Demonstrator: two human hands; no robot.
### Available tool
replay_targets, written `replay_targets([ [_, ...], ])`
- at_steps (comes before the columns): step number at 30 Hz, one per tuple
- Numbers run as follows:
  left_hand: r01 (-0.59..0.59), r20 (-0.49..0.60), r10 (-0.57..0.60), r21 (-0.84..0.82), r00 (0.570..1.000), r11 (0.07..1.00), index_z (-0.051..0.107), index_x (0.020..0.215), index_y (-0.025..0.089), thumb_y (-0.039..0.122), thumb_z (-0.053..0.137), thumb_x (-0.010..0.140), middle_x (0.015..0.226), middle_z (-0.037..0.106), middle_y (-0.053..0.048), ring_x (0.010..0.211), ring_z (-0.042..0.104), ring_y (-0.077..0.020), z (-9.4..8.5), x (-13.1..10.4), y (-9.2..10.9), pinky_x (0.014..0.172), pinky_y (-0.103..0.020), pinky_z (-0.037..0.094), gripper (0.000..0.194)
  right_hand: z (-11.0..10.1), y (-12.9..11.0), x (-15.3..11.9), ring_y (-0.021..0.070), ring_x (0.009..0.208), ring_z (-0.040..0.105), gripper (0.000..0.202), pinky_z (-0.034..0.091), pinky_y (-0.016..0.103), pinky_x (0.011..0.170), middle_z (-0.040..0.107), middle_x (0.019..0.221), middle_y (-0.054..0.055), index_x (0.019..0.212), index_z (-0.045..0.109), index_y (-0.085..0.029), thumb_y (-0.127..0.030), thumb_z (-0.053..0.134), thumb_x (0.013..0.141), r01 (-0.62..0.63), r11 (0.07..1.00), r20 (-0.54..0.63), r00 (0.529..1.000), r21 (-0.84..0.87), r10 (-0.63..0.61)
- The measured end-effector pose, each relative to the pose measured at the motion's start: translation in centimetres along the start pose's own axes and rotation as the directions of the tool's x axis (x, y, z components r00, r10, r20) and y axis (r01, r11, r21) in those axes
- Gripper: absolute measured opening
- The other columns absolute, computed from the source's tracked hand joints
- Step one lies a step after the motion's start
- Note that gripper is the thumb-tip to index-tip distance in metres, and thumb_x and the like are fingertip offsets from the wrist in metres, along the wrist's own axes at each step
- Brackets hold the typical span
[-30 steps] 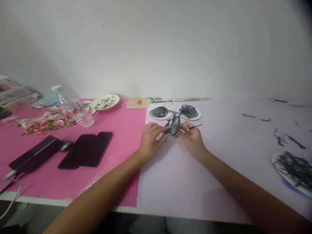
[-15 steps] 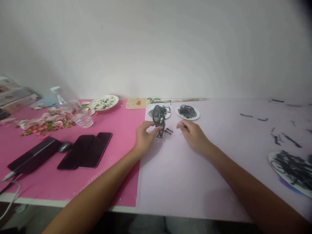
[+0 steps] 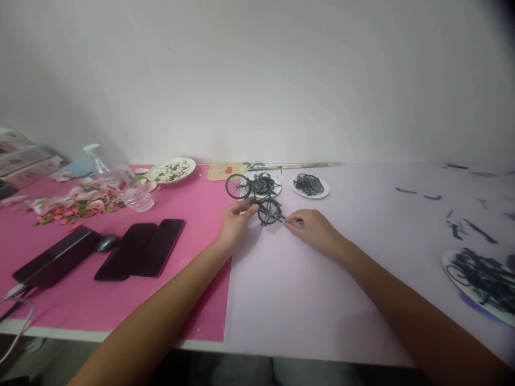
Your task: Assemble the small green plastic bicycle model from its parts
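Note:
A dark green model bicycle (image 3: pixel 269 210) is pinched by its frame between thumb and fingers of my left hand (image 3: pixel 237 219). It is tilted side-on, one wheel up at the left and the other low at the right. My right hand (image 3: pixel 311 226) is closed just right of the lower wheel. A thin dark part, too small to name, shows at its fingertips. Small dark pieces lie beside that wheel; whether my fingertips touch them I cannot tell. Behind the bicycle, a white plate (image 3: pixel 278 190) of dark parts is partly hidden.
Another plate (image 3: pixel 326 188) of dark parts stands right of it; a larger plate (image 3: pixel 447 262) sits far right near loose dark pieces (image 3: pixel 480 231). At left are phones (image 3: pixel 159 249), a black power bank (image 3: pixel 58 254), a mouse (image 3: pixel 107 242), a plastic bottle (image 3: pixel 108 169) and petal-like pieces (image 3: pixel 76 203).
My left hand has turned the bicycle from nearly end-on to side-on. My right hand has moved down and left, close to the lower wheel.

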State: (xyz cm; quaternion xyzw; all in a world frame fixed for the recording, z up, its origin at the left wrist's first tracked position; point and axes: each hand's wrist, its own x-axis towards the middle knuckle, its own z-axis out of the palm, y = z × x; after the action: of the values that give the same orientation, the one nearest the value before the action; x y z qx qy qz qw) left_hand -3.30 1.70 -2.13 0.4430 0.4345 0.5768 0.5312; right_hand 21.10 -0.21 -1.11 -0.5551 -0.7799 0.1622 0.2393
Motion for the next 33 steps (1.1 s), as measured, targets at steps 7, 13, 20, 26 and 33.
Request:
replay_targets([
  [7,0.042,0.074,-0.033,-0.118,0.997,0.992,0.08,0.107,0.016,0.039,0.091,0.068,0.117,0.077,-0.013,0.1,0.069,-0.0207,0.3,-0.3,-0.1,0.093,-0.034,0.049,0.047,0.3,-0.1,0.0,0.0247,0.084,0.072,0.014,0.053,0.034,0.073,0.08,0.098,0.006,0.093,0.079,-0.025,-0.031,0.066,0.09,-0.04,0.999,0.024,0.999,0.031,0.039],
  [13,0.057,0.016,-0.055,-0.127,0.998,0.99,0.08,0.102,0.016,0.041,0.093,0.065,0.109,0.078,-0.011,0.089,0.068,-0.0176,0.4,-0.2,-0.2,0.086,-0.032,0.05,0.047,0.3,0.1,-0.2,0.0238,0.083,0.072,0.015,0.05,0.033,0.071,0.079,0.1,0.006,0.096,0.074,-0.026,-0.034,0.061,0.096,-0.033,0.999,0.051,0.998,0.006,0.033],
  [20,0.07,-0.077,-0.078,-0.1,0.994,0.993,0.078,0.109,0.015,0.044,0.093,0.064,0.098,0.077,-0.009,0.08,0.065,-0.0148,0.2,-0.1,-0.2,0.078,-0.031,0.048,0.056,0.2,0.4,-0.1,0.0246,0.091,0.07,0.016,0.049,0.035,0.076,0.076,0.104,0.007,0.099,0.069,-0.025,-0.034,0.055,0.099,-0.032,0.999,0.005,0.999,0.003,0.032],
  [26,0.059,-0.052,-0.063,-0.081,0.997,0.995,0.08,0.106,0.015,0.041,0.093,0.064,0.108,0.078,-0.012,0.09,0.068,-0.0185,0.5,-0.5,-0.2,0.084,-0.033,0.048,0.051,-0.4,-0.6,0.1,0.0261,0.092,0.07,0.017,0.051,0.038,0.081,0.074,0.106,0.008,0.102,0.066,-0.025,-0.037,0.054,0.101,0.0,0.992,-0.169,0.985,0.123,0.02],
  [33,0.06,0.047,-0.059,-0.017,0.997,0.998,0.08,0.111,0.015,0.038,0.089,0.071,0.113,0.078,-0.013,0.098,0.07,-0.0223,1.3,-1.5,-0.7,0.091,-0.035,0.049,0.047,0.1,-2.9,-0.8,0.0191,0.077,0.064,0.018,0.052,0.031,0.071,0.071,0.096,0.006,0.101,0.067,-0.023,-0.039,0.058,0.1,0.151,0.966,-0.294,0.952,0.208,-0.085],
])
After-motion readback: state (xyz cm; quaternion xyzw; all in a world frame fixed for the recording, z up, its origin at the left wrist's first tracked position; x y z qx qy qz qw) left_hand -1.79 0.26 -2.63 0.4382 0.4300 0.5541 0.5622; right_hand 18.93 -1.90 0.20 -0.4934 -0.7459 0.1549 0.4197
